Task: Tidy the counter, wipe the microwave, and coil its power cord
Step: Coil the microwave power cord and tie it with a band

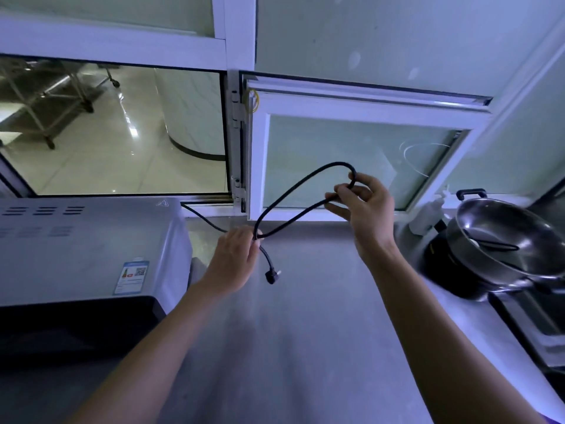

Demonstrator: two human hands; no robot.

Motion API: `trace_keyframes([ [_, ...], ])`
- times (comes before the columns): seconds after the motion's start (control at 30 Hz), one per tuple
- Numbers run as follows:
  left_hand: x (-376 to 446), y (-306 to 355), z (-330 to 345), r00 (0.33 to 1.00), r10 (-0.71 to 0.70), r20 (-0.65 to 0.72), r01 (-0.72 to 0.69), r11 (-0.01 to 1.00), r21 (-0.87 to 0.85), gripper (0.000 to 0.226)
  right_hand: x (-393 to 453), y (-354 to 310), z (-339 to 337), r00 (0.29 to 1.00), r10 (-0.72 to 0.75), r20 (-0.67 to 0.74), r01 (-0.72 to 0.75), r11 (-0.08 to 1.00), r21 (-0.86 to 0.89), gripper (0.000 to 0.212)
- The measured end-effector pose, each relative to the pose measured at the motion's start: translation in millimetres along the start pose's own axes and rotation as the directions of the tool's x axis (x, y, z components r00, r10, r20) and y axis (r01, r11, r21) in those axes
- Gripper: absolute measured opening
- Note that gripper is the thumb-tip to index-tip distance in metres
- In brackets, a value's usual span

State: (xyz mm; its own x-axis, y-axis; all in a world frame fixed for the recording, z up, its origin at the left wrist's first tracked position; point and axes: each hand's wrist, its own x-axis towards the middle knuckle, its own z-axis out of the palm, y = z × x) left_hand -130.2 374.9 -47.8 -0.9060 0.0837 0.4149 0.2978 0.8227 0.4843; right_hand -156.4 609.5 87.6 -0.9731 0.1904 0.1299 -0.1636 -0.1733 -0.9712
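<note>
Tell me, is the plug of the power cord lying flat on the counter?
No, the plug hangs in the air below the left hand, which pinches the power cord above the counter.

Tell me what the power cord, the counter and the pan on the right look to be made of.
Power cord: black rubber or plastic sheath, matte, judging by how it bends into a loop without kinking. Counter: probably brushed stainless steel, grey with a soft, dull sheen. Pan: polished metal, likely stainless steel, given its mirror-like highlights; its handle looks like black plastic.
</note>
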Motion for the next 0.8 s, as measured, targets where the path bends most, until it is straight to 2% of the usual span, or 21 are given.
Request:
trace_keyframes([
  [0.13, -6.8, 9.8, -8.3, 0.998, -0.001, 0.070, 0.002, 1.000, -0.013, 0.016, 2.3, 22.9, -22.6, 0.995, 0.096, -0.024, -0.095, 0.995, 0.006, 0.044],
  [0.27, -8.1, 12.6, -20.8, 0.986, -0.095, 0.139, 0.101, 0.994, -0.037, 0.017, 6.9, 43.3, -36.3, 0.973, 0.232, -0.011, -0.232, 0.969, -0.090, 0.042],
  [0.37, -3.8, 10.6, -29.4, 0.985, -0.101, 0.140, 0.109, 0.993, -0.044, 0.016, 7.9, 54.8, -41.5, 0.939, 0.342, 0.010, -0.331, 0.913, -0.237, 0.030],
  [0.43, -0.7, 9.7, -34.0, 0.986, -0.096, 0.137, 0.102, 0.994, -0.031, 0.014, 8.0, 61.7, -42.3, 0.933, 0.360, 0.018, -0.317, 0.842, -0.437, 0.030],
  [0.53, 2.3, 10.4, -39.2, 0.985, -0.095, 0.144, 0.097, 0.995, -0.008, 0.018, 7.8, 63.6, -35.0, 0.954, 0.288, 0.084, -0.121, 0.625, -0.772, 0.047],
  [0.57, 3.3, 11.6, -40.3, 0.984, -0.101, 0.147, 0.103, 0.995, -0.005, 0.019, 6.5, 62.5, -30.4, 0.961, 0.238, 0.141, -0.029, 0.594, -0.804, 0.051],
  [0.63, 4.9, 14.7, -41.0, 0.981, -0.121, 0.151, 0.120, 0.993, 0.020, 0.018, 3.3, 62.0, -20.4, 0.948, 0.082, 0.309, 0.196, 0.617, -0.762, 0.051],
  [0.7, 5.8, 17.9, -39.4, 0.977, -0.140, 0.162, 0.132, 0.989, 0.060, 0.016, 1.3, 64.9, -10.8, 0.858, -0.050, 0.511, 0.436, 0.598, -0.673, 0.054],
  [0.8, 5.6, 24.1, -36.2, 0.975, -0.137, 0.177, 0.122, 0.988, 0.095, 0.016, 0.4, 71.5, 3.5, 0.727, -0.072, 0.682, 0.614, 0.513, -0.600, 0.065],
])
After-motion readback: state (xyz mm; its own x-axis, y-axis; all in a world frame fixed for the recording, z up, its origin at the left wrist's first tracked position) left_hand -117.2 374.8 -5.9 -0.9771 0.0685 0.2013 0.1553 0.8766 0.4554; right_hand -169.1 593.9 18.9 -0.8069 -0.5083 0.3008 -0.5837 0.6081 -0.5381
